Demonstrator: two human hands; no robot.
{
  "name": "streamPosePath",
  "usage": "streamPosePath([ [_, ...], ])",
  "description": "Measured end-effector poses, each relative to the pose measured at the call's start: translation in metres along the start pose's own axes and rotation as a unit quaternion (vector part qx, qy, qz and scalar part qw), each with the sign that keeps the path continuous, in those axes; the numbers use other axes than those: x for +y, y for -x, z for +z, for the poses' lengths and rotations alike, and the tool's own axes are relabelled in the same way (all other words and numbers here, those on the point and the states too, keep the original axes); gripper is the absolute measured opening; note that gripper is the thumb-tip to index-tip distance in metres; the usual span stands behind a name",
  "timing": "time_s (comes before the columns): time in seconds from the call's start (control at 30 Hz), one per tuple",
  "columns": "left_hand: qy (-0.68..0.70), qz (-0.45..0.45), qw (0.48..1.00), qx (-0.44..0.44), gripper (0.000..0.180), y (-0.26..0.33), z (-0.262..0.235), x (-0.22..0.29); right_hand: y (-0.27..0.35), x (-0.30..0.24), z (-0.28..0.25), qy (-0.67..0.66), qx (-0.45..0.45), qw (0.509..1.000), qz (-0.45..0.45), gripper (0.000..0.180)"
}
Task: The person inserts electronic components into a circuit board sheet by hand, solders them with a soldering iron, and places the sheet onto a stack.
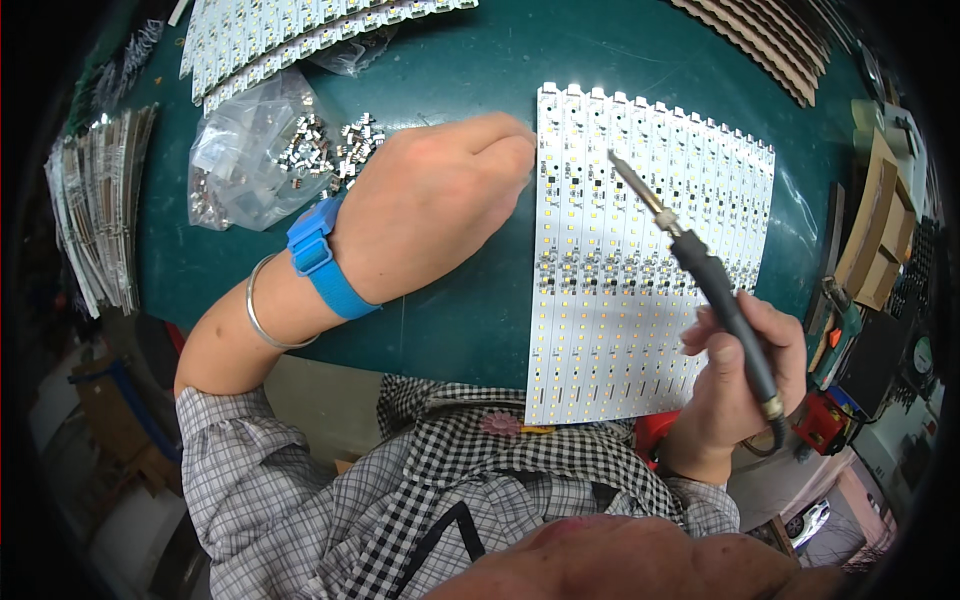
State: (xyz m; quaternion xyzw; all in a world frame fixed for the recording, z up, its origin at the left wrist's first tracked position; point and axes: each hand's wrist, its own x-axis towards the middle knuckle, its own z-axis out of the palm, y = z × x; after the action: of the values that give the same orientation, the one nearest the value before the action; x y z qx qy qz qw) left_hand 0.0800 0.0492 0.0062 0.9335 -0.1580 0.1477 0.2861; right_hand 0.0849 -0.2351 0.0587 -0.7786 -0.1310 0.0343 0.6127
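Observation:
My right hand (740, 385) grips a soldering iron (722, 300) by its black handle. The iron's metal tip slants up and left over a white LED circuit board panel (590, 335), made of several narrow strips side by side. Whether the tip touches the board I cannot tell. Bent closed at the panel's upper left edge is my left hand (435, 200), a blue strap (338, 280) around its wrist. Its fingertips and anything pinched in them are hidden from view. Small white connectors (358, 145) lie loose behind that hand, beside a clear plastic bag (235, 150) with more inside.
More LED panels (290, 35) are stacked at the far left of the green table (460, 330). Bundles of wires (105, 210) hang along the left edge. Brown wavy-edged boards (755, 45) sit far right, and an open cardboard box (880, 230) stands at the right.

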Motion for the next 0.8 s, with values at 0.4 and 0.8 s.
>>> streamPosePath([
  [0.4,0.007,-0.043,0.999,0.01,0.012,0.016,-0.017,0.012,0.0,0.036,-0.1,-0.178,0.103,0.978,-0.027,0.03],
  [0.8,0.027,-0.135,0.99,0.016,0.008,0.028,-0.004,0.033,0.005,0.078,-0.206,-0.485,0.285,0.825,0.047,0.017],
])
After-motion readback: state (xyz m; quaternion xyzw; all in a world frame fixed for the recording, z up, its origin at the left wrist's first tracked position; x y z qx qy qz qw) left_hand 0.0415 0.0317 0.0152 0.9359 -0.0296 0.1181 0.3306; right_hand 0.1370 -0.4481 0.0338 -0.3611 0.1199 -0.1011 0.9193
